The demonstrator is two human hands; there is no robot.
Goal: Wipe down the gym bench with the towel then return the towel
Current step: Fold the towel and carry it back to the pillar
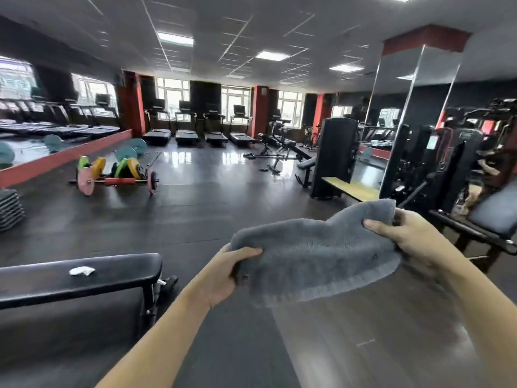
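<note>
A grey terry towel (316, 256) hangs stretched in the air between both my hands, above the dark floor. My left hand (223, 278) grips its left edge, thumb on top. My right hand (402, 239) pinches its upper right corner. The black padded gym bench (117, 273) lies low at the left, its end about a hand's width left of my left hand. A small crumpled white scrap (82, 271) rests on the bench pad.
Another padded bench with a metal frame (495, 219) stands at the right edge. A black weight machine (335, 155) and a mirrored pillar (402, 113) are behind the towel. Coloured barbell plates (117, 172) lie on the floor mid-left; treadmills (195, 133) line the far windows.
</note>
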